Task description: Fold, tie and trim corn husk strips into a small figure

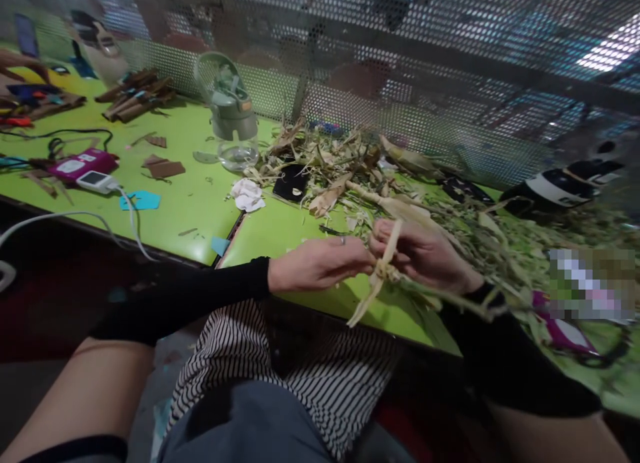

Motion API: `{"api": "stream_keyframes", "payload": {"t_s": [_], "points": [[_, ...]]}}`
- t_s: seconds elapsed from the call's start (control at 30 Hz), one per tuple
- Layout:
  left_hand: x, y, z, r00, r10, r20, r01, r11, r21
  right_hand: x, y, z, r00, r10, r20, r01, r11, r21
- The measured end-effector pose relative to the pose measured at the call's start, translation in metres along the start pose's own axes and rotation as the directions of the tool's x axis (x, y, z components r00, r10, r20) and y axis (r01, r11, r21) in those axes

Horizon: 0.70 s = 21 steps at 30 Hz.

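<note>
And there's the strip (383,272), right between the hands, its length slanting down toward the lap; left hand (325,261) pinching at its middle, right hand (427,253) gripping just behind, neither nearer.

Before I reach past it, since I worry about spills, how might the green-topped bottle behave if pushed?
The green-topped bottle stands upright and taller than wide, so a high push might tip it. Being round, it could roll once down. Its clear lower wall looks smooth, perhaps slippery.
</note>
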State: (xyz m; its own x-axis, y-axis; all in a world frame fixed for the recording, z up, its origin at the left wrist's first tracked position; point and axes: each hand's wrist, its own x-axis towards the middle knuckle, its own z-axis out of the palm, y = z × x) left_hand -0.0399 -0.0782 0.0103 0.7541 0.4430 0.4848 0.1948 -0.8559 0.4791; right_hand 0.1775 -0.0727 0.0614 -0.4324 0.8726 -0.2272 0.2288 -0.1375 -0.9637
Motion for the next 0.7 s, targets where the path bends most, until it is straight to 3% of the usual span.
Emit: {"api": "stream_keyframes", "payload": {"t_s": [0.1,0.2,0.37,0.57,0.7], "points": [[0.002,-0.007,0.006,0.965,-0.153,-0.212,0.154,0.988,-0.013,-0.002,0.023,0.013,0.991,-0.05,-0.125,0.076,0.975,0.208],[0.005,-0.012,0.011,0.931,-0.198,-0.307,0.23,0.971,0.07,-0.004,0.04,0.034,0.969,-0.008,-0.246,0.101,0.924,0.369],[0.01,-0.006,0.022,0.935,-0.22,-0.277,0.279,0.94,0.196,0.003,0.059,0.068,0.93,0.065,-0.362,0.168,0.801,0.575],[0.013,-0.002,0.026,0.948,-0.207,-0.241,0.278,0.908,0.314,0.004,0.067,0.072,0.912,0.096,-0.4,0.189,0.765,0.615],[0.014,-0.004,0.021,0.95,-0.203,-0.238,0.292,0.849,0.44,-0.003,0.072,0.074,0.891,0.009,-0.455,0.276,0.784,0.556]]}}
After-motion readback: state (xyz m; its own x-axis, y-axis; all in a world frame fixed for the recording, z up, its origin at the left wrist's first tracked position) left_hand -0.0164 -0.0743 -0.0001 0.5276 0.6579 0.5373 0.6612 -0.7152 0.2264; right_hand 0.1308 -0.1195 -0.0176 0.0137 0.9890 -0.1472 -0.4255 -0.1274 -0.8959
